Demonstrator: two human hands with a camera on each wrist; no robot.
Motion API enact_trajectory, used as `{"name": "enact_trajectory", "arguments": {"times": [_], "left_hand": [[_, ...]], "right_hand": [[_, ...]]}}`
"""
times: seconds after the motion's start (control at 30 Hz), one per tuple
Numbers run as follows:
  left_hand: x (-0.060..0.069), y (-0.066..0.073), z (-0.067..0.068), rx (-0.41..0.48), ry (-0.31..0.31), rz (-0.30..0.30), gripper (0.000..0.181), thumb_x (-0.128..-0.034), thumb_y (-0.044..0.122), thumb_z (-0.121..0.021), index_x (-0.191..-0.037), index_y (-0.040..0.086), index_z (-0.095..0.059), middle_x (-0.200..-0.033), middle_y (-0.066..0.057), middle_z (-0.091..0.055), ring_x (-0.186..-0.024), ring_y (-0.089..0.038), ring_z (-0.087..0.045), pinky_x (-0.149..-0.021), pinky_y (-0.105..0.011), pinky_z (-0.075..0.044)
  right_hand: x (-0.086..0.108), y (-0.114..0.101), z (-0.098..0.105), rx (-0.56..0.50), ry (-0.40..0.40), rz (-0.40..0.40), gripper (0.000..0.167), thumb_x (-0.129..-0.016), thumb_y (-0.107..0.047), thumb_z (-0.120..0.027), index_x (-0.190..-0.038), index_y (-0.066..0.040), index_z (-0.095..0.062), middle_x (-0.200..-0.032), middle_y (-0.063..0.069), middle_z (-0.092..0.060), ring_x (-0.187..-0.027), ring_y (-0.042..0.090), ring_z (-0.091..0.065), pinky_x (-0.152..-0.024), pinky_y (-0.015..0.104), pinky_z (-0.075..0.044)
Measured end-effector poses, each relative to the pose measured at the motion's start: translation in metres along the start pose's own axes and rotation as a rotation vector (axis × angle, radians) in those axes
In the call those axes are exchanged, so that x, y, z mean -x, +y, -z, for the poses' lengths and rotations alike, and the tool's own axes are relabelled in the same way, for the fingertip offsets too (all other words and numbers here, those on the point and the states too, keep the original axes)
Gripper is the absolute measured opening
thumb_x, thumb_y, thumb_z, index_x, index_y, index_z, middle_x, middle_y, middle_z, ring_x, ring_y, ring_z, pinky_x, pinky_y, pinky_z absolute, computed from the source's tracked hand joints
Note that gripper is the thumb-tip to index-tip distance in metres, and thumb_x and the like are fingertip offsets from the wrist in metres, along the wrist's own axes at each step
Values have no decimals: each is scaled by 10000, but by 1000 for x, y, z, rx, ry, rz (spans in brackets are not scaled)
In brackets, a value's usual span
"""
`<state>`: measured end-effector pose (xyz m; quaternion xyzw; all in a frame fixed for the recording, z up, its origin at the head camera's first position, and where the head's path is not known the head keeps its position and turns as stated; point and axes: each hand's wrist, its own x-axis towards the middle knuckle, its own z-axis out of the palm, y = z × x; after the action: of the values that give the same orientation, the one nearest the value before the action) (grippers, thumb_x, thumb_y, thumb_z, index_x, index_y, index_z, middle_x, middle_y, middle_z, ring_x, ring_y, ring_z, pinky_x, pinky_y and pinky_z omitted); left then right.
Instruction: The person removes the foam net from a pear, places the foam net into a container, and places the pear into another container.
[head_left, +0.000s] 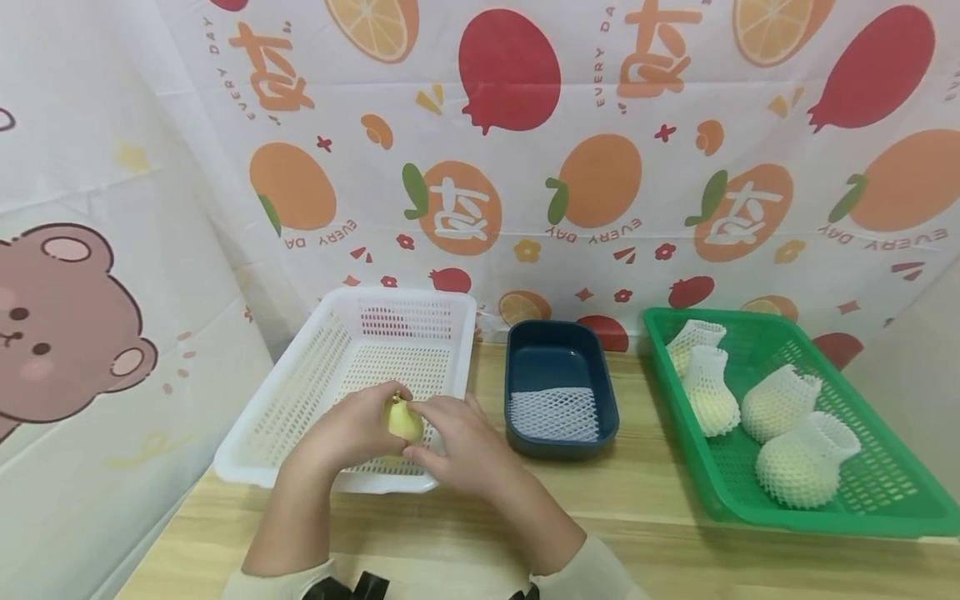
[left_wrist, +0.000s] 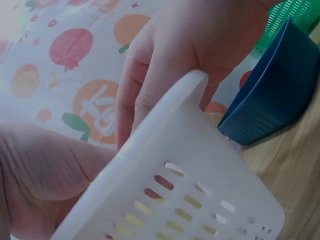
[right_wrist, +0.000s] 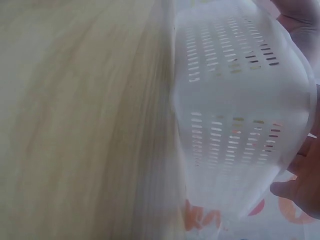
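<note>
A yellow-green pear (head_left: 405,422), stem upward, is at the near end of the white basket (head_left: 258,417) in the head view. My left hand (head_left: 352,429) grips its left side with curled fingers and thumb. From the right, my right hand (head_left: 465,442) holds the same pear between thumb and fingers. In both wrist views the basket wall hides the pear and parts of the fingers. The left wrist view has my left hand (left_wrist: 45,175) at lower left. My right hand (right_wrist: 302,185) shows at the right edge of the right wrist view.
Right of the white basket stands a dark blue box (head_left: 562,333) with a flat white foam net (head_left: 555,414) inside. Farther right, a green basket (head_left: 825,521) holds several foam-netted pears (head_left: 798,471). A fruit-print cloth (head_left: 517,200) hangs behind the wooden table (head_left: 637,483).
</note>
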<state>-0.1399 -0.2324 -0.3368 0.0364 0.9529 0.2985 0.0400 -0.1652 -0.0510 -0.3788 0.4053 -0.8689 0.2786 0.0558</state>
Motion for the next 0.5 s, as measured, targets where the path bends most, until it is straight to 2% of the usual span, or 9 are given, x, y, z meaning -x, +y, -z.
{"name": "enact_trajectory", "arguments": {"times": [0.2, 0.3, 0.5], "left_hand": [[-1, -3, -3, -13, -59, -17, 558, -634, 179, -900, -1106, 84, -617, -856, -12, -637, -739, -169, -562, -654, -317, -481], [-3, -6, -5, -18, -79, -11, 572, -632, 175, -898, -1115, 76, -607, -853, -20, -633, -748, -180, -559, -670, -332, -481], [-8, -13, -12, -18, -94, 18, 628, -627, 186, -907, -1157, 62, -593, -951, -54, -653, -797, -197, -563, -668, -336, -479]], "right_hand": [[1, -1, 0, 16, -54, -5, 448, -971, -440, -561, -1364, -226, -586, -1398, -42, -577, -1386, 186, -432, -1148, 632, -223], [0, 0, -2, 43, -91, 7, 397, -1003, -445, -480, -1306, -240, -633, -1372, -80, -595, -1417, 206, -391, -1149, 642, -208], [1, 0, -4, 80, -129, 25, 400, -1035, -425, -392, -1271, -246, -661, -1351, -85, -606, -1438, 208, -354, -1152, 637, -208]]}}
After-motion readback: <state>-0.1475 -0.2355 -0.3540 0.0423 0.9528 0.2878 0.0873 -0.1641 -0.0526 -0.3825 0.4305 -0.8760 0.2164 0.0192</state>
